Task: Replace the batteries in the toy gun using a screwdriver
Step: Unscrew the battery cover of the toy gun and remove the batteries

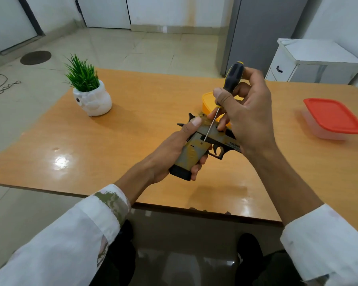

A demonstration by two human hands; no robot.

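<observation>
Early yet, I judge: over the worktop [132, 131] the left hand [174, 149] has its grip closed round the toy gun [194, 153], the right hand [248, 118] pinches the screwdriver [234, 77], tip on the gun's side, the cover seemingly unopened and the batteries unchanged.

Head-worn view, down over table [132, 112].

We're indoors, in a plain domestic-looking room: pale tiled floor [132, 50], white drawer cabinet [314, 62] off to one side, a glossy wooden surface [132, 131] carrying a small potted plant [89, 89] and a red-lidded plastic food box [333, 118].
</observation>
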